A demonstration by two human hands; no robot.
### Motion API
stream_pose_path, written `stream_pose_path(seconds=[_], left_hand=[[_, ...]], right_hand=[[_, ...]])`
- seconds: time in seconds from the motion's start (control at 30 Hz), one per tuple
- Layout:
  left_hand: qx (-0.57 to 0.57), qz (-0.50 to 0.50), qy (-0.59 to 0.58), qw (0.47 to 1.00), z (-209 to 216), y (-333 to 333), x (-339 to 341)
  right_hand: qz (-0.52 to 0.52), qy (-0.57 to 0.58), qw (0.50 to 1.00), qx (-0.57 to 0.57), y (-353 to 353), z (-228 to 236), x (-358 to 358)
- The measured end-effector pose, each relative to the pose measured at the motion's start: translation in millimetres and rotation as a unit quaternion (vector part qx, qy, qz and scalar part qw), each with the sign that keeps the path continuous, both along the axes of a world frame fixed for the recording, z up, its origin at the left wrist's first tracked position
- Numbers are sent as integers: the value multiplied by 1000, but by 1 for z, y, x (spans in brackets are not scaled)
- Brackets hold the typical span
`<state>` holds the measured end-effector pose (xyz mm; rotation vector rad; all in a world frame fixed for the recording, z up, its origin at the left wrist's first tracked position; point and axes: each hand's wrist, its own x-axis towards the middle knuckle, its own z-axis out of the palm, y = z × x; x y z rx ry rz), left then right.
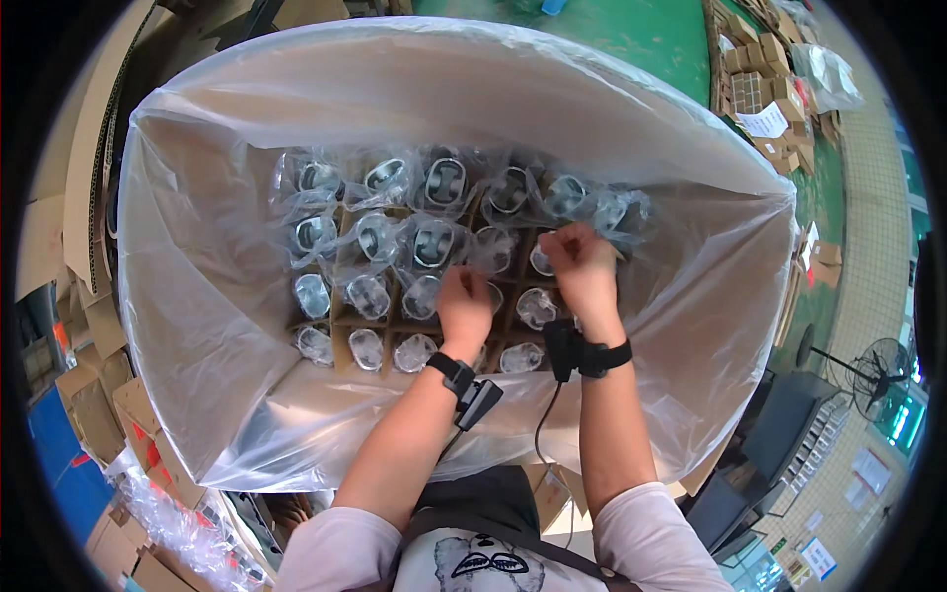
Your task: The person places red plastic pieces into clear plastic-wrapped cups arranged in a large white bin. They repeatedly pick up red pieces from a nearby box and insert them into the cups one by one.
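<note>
Head view, looking straight down into the big box with its clear plastic liner (217,296), and here are the metal pistons (433,243), set in rows between cardboard dividers (337,340), each in clear film. The right hand (584,268) is over the right side of the grid, thumb and fingertips drawn close together at a bagged piston (541,260); whether that grip is pinching film or just touching, I can't tell. The left hand (465,308) sits lower and further left, fingers curled, beside another wrapped piston (422,296); its grip is hidden too, no telling if it's clamped.

Now, the handling: these look dense, rigid, probably weighty for their size, and the film is soft, loose and likely slippery. The metal should shrug off squeezing, though its machined faces could scratch. Best hold? Around the sides, through the film; bag alone might slide or tear.
</note>
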<state>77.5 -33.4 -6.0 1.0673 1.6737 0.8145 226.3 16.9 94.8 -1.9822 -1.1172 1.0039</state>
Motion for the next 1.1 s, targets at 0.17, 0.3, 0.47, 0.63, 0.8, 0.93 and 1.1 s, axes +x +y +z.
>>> stream_pose_path(seconds=[0.17,0.3,0.47,0.63,0.8,0.93,1.1], left_hand=[[-46,90,-142,985,5,-4,13],[-134,180,-229,947,34,3,1],[-315,238,-219,892,54,15,12],[-422,250,-342,802,12,21,4],[-438,118,-283,845,52,20,-12],[-427,85,-283,855,62,24,-4],[-370,107,-277,880,65,19,-6]], right_hand=[[152,-231,961,24,-8,-51,-22],[158,-199,961,-110,-4,-52,-21],[139,-229,962,52,-12,-39,-10],[132,-235,962,47,6,-37,-19],[277,-100,955,27,-5,-12,-14],[308,-245,918,-44,-30,-36,-16],[188,-209,958,65,-30,18,14]])
